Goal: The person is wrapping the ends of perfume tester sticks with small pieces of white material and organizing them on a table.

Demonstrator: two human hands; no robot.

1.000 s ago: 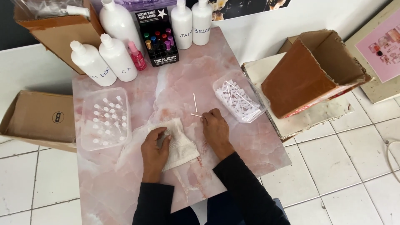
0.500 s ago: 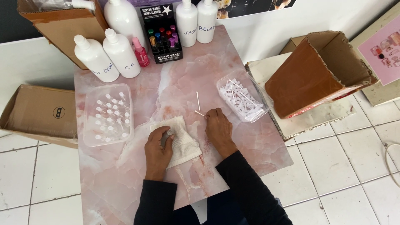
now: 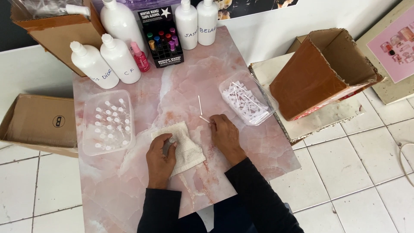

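a small grey vial (image 3: pixel 168 146) sits in the left hand (image 3: pixel 160 160) at the lower middle of the frame, the fingers wrapped shut around it, and it rests on a folded white cloth (image 3: pixel 186 144) spread over the pink marble table (image 3: pixel 129 181). the right hand (image 3: pixel 224 136), just right of the cloth, has its fingertips pinched together on a thin white stick (image 3: pixel 204 119), whose free end points up and left; a second stick (image 3: pixel 199 104) lies loose on the table just above it. to do this well, i judge the left hand should keep the vial steady and upright against the cloth so it cannot roll, while the right hand grips the stick near its end and brings it over in a straight line toward the vial's mouth, which is hidden by the fingers here. a clear tub of white sticks (image 3: pixel 248 102) sits close by at the right of centre, within easy reach, and a clear box of small vials (image 3: pixel 108 122) stands at the left of the frame. tall white bottles (image 3: pixel 105 62) and a black display box (image 3: pixel 161 36) line the upper edge, well apart from both hands. a brown cardboard box (image 3: pixel 325 71) lies open at the upper right.
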